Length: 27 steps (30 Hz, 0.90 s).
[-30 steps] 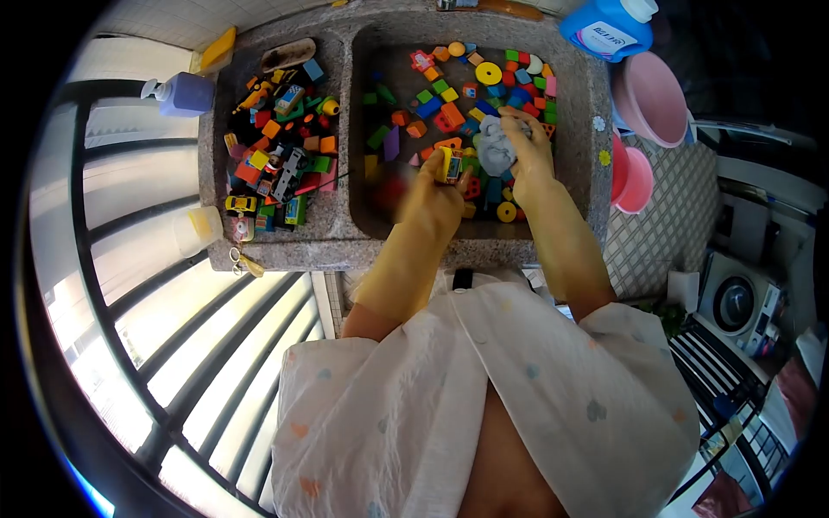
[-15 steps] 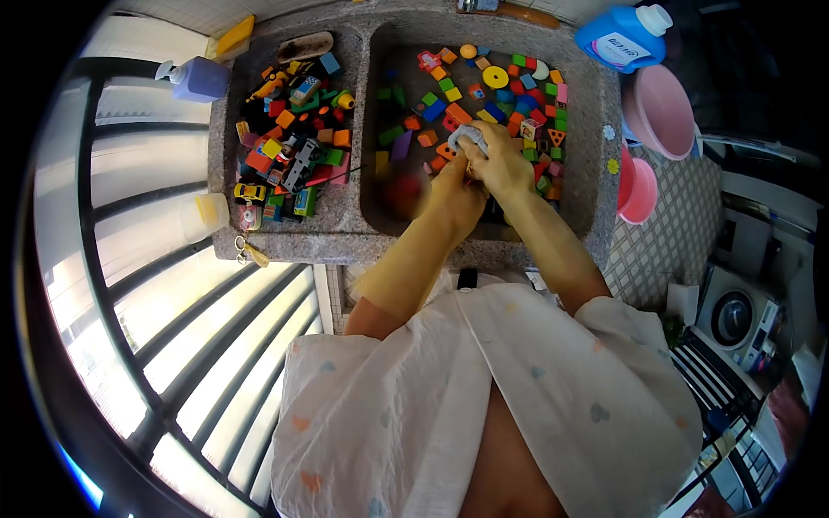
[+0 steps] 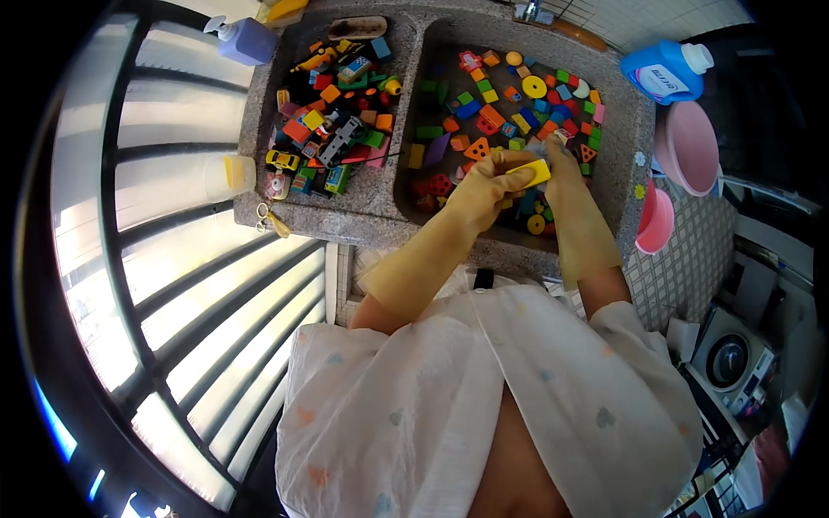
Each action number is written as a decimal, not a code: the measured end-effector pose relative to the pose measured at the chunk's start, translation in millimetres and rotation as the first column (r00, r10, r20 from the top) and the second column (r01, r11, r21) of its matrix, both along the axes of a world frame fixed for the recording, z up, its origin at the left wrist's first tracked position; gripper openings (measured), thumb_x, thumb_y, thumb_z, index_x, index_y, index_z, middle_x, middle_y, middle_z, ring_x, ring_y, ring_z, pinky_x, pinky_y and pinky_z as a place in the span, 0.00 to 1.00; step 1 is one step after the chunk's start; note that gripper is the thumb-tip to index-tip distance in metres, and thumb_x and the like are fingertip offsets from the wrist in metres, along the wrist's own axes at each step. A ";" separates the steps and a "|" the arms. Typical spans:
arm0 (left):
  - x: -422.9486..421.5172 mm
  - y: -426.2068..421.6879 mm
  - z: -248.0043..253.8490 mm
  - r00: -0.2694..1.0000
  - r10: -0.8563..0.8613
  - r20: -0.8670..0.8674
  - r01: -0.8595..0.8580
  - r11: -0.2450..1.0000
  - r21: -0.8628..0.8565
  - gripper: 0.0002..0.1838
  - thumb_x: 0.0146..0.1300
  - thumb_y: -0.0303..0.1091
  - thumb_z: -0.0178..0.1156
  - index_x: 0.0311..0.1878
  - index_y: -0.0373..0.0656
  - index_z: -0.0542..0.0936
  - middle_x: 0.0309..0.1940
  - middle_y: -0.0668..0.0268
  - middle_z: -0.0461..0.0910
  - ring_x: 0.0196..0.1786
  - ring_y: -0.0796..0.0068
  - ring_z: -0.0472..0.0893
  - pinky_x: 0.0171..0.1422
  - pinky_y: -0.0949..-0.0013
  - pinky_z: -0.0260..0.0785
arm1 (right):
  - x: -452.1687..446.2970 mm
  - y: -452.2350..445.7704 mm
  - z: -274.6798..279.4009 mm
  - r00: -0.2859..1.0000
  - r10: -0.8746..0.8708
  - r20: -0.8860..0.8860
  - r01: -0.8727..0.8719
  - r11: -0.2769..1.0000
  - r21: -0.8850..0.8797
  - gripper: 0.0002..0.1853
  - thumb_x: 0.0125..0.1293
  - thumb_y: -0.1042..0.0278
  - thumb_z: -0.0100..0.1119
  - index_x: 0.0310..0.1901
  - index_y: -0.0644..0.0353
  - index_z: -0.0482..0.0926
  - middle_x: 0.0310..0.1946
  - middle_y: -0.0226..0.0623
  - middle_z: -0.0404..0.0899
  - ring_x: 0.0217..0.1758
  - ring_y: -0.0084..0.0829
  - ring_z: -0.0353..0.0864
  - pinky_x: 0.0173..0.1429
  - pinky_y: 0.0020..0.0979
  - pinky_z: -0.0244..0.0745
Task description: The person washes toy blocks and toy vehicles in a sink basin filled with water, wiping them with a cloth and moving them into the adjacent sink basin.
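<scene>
Both my hands wear pale yellowish gloves above the right basin of a stone sink. My left hand (image 3: 494, 186) is closed on a flat yellow block (image 3: 534, 174), its thumb across the top. Close beside it, my right hand (image 3: 561, 164) is curled around a light grey cloth (image 3: 537, 148), which is partly hidden behind the fingers. Around them in the basin lie many wooden blocks, among them an orange triangle with holes (image 3: 477, 149), a purple block (image 3: 437, 150) and a yellow ring (image 3: 534, 87).
The left basin holds a pile of toys, including a grey toy car (image 3: 343, 141) and a yellow toy car (image 3: 282, 160). A purple pump bottle (image 3: 248, 43) and scissors (image 3: 264, 216) are at the left. A blue detergent bottle (image 3: 663, 72) and pink basins (image 3: 686, 148) are at the right.
My hands were together around the grey cloth farther up the basin. They have come apart slightly and nearer me, and a yellow block now shows in my left hand. The view has shifted.
</scene>
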State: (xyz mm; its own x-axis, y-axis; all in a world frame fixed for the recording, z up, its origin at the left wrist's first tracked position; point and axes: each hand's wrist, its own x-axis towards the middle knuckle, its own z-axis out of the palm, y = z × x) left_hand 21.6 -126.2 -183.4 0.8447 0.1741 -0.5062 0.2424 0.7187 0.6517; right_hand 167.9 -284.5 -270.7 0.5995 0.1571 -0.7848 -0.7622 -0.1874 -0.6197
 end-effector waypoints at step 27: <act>-98.6 107.8 -1.7 0.992 0.056 0.112 -0.067 -0.520 0.851 0.29 0.55 0.33 0.76 0.62 0.43 0.81 0.64 0.53 0.80 0.64 0.46 0.80 0.67 0.51 0.74 | 12.0 -94.3 1.9 0.978 -0.196 0.069 0.165 0.934 0.316 0.22 0.72 0.51 0.65 0.60 0.56 0.78 0.45 0.35 0.84 0.33 0.29 0.80 0.37 0.30 0.78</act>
State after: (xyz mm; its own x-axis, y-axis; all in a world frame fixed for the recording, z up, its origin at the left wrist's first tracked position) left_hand -77.0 -18.4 -185.2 0.7725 0.3882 0.5025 0.2616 -0.9157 0.3051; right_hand 179.9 -378.7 -268.8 0.7117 0.2629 -0.6514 -0.6979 0.1592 -0.6983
